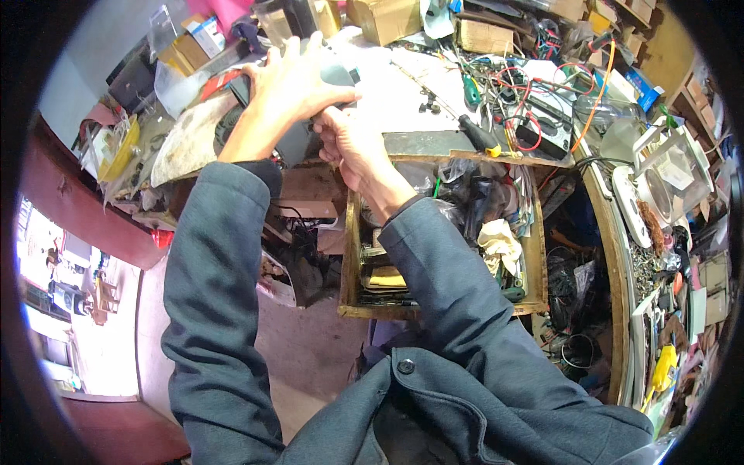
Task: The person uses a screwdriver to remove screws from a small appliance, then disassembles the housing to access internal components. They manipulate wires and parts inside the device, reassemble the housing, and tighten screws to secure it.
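Note:
A dark grey appliance casing (338,74) rests on the lit bench, mostly covered by my hands. My left hand (288,87) spans it from above, fingers spread and thumb stretched to the right, gripping it. Just right of that and nearer to me, my right hand (354,146) is closed with its fingers curled at the casing's near edge; whatever they pinch is hidden. To the right lies a screwdriver with a black and yellow handle (479,136), its tip out of clear sight. Small dark pieces (428,104) sit beyond it on the white surface.
Below the bench edge, a wooden drawer (444,311) stands pulled out, full of bags and tools. A green-handled tool (471,91) and red leads (518,116) clutter the bench's right. Cardboard boxes (387,21) line the back; a yellow basket (122,151) stands left.

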